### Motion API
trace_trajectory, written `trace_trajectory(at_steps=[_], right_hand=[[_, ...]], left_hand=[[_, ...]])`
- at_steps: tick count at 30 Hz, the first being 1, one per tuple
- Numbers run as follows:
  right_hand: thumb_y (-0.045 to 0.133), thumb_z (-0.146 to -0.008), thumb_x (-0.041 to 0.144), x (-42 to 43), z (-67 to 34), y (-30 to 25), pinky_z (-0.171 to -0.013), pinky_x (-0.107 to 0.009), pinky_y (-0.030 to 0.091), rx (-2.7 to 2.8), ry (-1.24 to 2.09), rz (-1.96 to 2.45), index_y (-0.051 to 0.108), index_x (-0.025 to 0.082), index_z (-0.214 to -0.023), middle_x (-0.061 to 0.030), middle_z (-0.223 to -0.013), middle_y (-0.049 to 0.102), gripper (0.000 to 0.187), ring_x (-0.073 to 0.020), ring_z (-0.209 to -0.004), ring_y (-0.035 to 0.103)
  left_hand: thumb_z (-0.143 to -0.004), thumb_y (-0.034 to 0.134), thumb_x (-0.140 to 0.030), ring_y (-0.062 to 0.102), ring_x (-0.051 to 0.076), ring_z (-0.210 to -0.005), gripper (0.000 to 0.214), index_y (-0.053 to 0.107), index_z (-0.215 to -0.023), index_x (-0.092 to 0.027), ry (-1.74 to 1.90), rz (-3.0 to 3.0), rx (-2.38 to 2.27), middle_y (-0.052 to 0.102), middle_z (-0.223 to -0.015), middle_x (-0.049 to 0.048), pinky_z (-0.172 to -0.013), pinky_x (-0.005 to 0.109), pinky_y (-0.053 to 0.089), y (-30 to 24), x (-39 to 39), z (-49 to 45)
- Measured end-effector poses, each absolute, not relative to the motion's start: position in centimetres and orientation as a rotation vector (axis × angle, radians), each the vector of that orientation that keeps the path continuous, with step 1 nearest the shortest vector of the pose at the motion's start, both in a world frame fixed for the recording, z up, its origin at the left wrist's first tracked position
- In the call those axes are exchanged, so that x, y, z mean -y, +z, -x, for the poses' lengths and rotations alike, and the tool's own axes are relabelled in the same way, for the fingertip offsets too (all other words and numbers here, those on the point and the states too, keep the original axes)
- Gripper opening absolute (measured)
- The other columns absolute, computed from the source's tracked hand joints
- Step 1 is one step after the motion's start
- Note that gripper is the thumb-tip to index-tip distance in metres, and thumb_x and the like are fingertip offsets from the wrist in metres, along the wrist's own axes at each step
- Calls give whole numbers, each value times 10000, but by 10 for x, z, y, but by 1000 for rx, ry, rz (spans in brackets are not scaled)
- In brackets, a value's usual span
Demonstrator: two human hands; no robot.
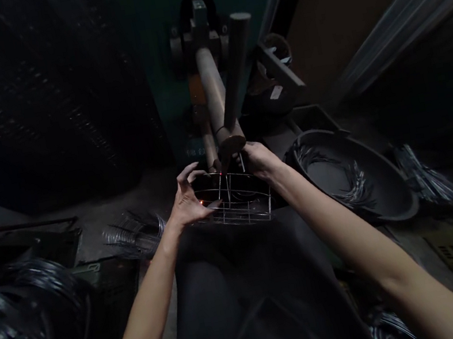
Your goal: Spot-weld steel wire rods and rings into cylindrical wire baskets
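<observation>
The wire rack [239, 193] lies between your hands in front of your lap, its long axis running left to right, just below the round metal bar [214, 87]; your left hand [190, 199] is nearer, fingers curved and parted around its left end, while your right hand [260, 159] is at the far right corner, fingertips partly hidden, so you cannot tell their grip; a tub [405, 199] stands to the right

Dark clothing [263, 280] is worn, with both forearms [340, 219] bare.
</observation>
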State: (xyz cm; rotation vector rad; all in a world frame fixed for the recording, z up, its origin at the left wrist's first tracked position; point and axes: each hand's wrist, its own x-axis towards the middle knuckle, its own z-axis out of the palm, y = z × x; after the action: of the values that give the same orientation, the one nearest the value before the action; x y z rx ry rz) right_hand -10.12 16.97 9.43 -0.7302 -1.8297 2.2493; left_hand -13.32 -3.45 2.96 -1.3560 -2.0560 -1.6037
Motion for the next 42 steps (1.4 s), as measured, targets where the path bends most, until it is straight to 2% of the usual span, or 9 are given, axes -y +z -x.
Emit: trace_trajectory(at_steps=[4,14,21,27,30,33,36,39,42], right_hand=[[759,-726,246,-169,99,96,-357,-149,239,1932,2298,676,471,168,-652,57,-511,481,307,-19,-389,347],[782,-616,291,-155,112,87,-366,-177,284,1952,2206,570,432,206,-678,87,-477,450,365,-46,-399,378],[753,-637,333,-152,118,85,-384,-182,307,1993,2209,514,385,232,-691,108,-464,383,385,-53,-401,351],[713,-685,249,-151,122,80,-396,-178,309,1867,2279,575,447,208,-709,80,-504,465,270,-55,-421,395],[654,-707,123,-157,130,87,-383,-166,267,1834,2349,642,447,190,-647,79,-453,423,226,-43,-388,340],[583,-779,113,-174,134,104,-363,-157,203,1741,2406,779,423,183,-601,70,-438,392,249,-36,-371,286],[579,-841,212,-191,114,118,-349,-150,169,1691,2467,878,456,176,-632,56,-460,415,245,-40,-373,290],[611,-843,322,-189,65,113,-353,-147,175,1753,2452,848,544,163,-735,62,-485,428,204,-43,-377,297],[613,-825,450,-157,9,89,-386,-175,279,1950,2202,687,587,177,-812,45,-561,494,274,-71,-422,385]], left_hand=[[-591,850,-307,630,235,-984,1034,149,-1350,-255,-1625,1336,2052,567,-1050,57,-913,459,500,29,44,137],[-598,851,-380,630,212,-955,1013,167,-1336,-265,-1633,1307,2014,563,-1013,32,-908,450,492,29,53,146],[-606,838,-397,628,229,-963,1015,153,-1344,-268,-1623,1319,2046,560,-1027,47,-901,464,501,30,58,153],[-597,851,-364,623,211,-958,999,187,-1337,-268,-1608,1411,2004,557,-1062,56,-879,423,515,33,60,161],[-573,867,-357,616,212,-993,1037,187,-1350,-269,-1563,1466,1997,560,-1079,57,-899,415,508,30,60,167],[-586,859,-353,619,232,-1039,1056,169,-1381,-268,-1510,1572,1990,551,-1161,96,-913,436,511,22,62,163],[-609,841,-395,576,297,-1178,1040,194,-1411,-261,-1339,1710,2049,555,-1239,134,-1057,567,386,13,76,145],[-592,833,-490,367,363,-1378,1085,221,-1457,-261,-1125,1830,2352,524,-1359,169,-1138,652,172,9,98,121],[-741,710,-524,278,339,-1427,880,282,-1470,-283,-1289,1726,2624,443,-1462,154,-1137,638,195,14,103,95]])
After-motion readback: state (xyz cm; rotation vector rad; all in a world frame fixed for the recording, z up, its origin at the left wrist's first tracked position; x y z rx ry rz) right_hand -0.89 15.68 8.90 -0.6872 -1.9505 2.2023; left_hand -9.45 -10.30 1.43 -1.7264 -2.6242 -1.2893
